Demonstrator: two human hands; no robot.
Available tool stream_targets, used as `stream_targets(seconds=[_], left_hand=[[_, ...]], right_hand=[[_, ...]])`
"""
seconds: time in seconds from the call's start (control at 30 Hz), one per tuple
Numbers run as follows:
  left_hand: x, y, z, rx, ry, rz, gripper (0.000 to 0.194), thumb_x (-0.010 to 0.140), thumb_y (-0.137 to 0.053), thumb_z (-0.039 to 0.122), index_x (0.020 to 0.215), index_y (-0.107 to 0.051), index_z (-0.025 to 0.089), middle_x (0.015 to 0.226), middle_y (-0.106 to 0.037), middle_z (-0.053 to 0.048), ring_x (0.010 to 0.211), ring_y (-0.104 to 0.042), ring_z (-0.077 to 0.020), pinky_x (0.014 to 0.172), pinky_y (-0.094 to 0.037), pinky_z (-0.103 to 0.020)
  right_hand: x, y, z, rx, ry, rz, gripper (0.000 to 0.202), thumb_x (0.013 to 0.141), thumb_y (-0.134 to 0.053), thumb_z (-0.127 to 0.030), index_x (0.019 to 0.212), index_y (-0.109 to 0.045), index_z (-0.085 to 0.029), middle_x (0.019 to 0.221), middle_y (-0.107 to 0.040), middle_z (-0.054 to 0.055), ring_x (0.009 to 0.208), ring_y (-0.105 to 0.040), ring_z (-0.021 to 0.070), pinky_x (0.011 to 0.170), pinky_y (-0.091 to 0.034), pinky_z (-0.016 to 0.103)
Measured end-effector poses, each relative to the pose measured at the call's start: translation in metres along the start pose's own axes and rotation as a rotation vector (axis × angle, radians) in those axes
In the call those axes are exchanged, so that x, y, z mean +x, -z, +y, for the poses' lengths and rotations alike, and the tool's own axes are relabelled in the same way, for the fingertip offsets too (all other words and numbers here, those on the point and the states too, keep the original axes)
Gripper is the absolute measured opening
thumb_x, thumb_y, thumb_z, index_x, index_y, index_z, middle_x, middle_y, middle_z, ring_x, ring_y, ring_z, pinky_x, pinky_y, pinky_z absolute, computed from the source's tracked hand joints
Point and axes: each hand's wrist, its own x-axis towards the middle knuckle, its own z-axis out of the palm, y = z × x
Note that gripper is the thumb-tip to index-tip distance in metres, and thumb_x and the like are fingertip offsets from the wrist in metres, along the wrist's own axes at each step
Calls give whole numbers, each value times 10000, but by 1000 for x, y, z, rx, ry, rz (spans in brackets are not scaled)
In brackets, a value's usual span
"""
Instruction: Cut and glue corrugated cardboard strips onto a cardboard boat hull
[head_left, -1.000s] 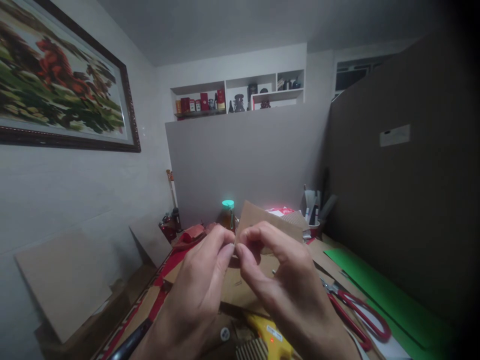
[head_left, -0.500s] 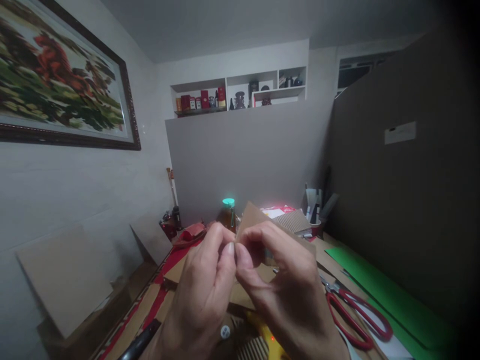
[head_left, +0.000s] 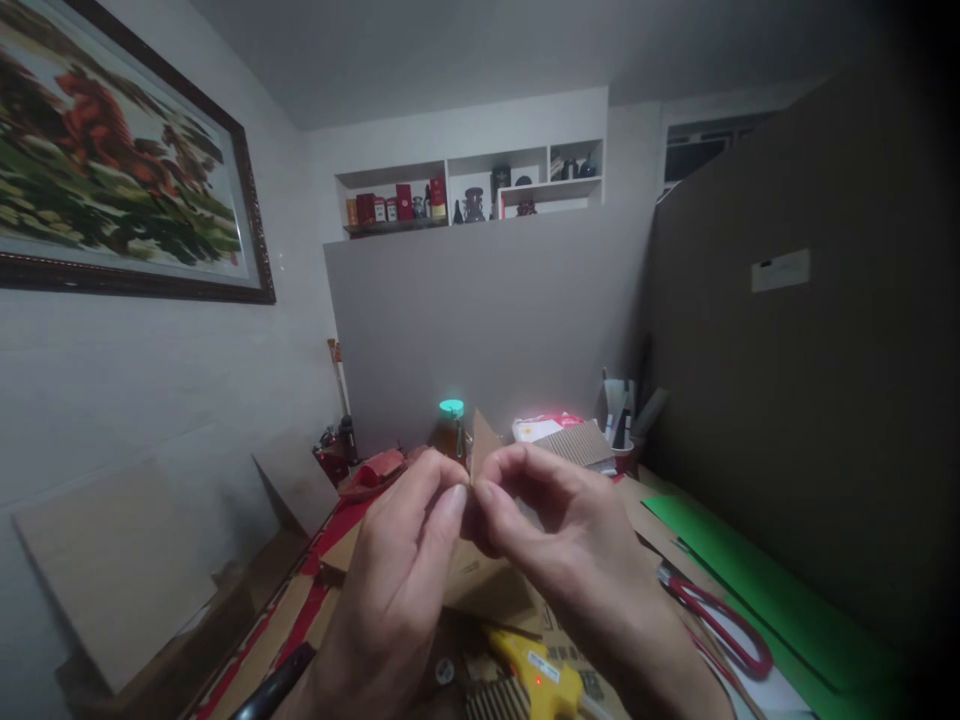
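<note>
A small brown cardboard piece (head_left: 484, 442) stands up between my fingertips, its pointed top showing above them and its lower part hidden by my hands. My left hand (head_left: 401, 560) is closed, thumb and forefinger pinching near the edge of the piece. Close against it, my right hand (head_left: 574, 545) pinches the same cardboard from the other side. Below my hands lies a yellow hot glue gun (head_left: 551, 685) with a small red light, partly cut off by the frame. Beneath them is a larger sheet of printed brown cardboard (head_left: 495, 590).
Red-handled scissors (head_left: 724, 625) and a green sheet (head_left: 757, 590) lie at the right. A bottle with a turquoise lid (head_left: 451, 410) stands behind my hands. Corrugated cardboard (head_left: 577, 445) and a cup of tools (head_left: 621, 450) sit farther back. Grey panels (head_left: 487, 320) bound the table.
The cardboard has turned, so less of its face shows. My right hand has rotated with it and shifted slightly, uncovering more of the glue gun and covering part of the scissors.
</note>
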Motion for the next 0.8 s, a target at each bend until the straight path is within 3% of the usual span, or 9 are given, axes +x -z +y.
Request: stream_targets(seconds=[0.17,0.23,0.3,0.37,0.53,0.8], left_hand=[[4,3,-3,-75,3,-78,42,946,-553,305,954,-567,266,933,-619,35,871,-616,-127,780,-494,-232],[6,5,-8,-15,-13,-95,265,907,-623,284,1158,-540,300,1150,-641,11,1057,-621,-165,935,-493,-278],[8,4,-13,50,-30,-142,516,897,-635,275,1368,-426,309,1410,-548,-16,1290,-511,-195,1083,-418,-302],[9,3,-15,83,-43,-221,597,937,-568,303,1481,-324,268,1537,-440,-24,1410,-386,-185,1156,-340,-279],[7,-2,-10,147,-33,-267,576,1002,-371,352,1527,-284,133,1585,-362,-57,1449,-317,-159,1202,-244,-252],[3,-6,-4,128,6,-225,557,997,-391,308,1526,-295,159,1558,-406,-75,1429,-353,-188,1211,-252,-340]], right_hand=[[2,6,-1,137,13,-9,120,790,-661,-239,701,-604,-182,650,-593,-26,598,-546,101,537,-426,192],[1,7,-4,196,7,-29,155,810,-667,-263,696,-608,-176,665,-589,-23,622,-543,98,551,-423,181],[-2,8,-6,252,-30,-63,185,830,-665,-296,708,-609,-170,668,-580,-20,625,-529,96,564,-424,183],[-4,9,-8,295,-76,-83,194,846,-661,-323,742,-609,-168,696,-588,-11,658,-534,106,606,-439,199],[-3,9,-8,381,-98,-57,197,831,-684,-321,750,-595,-166,730,-558,-17,706,-501,111,664,-431,215],[-10,2,-14,496,-132,-42,173,870,-646,-313,797,-543,-195,786,-499,-16,739,-482,131,745,-436,275]])
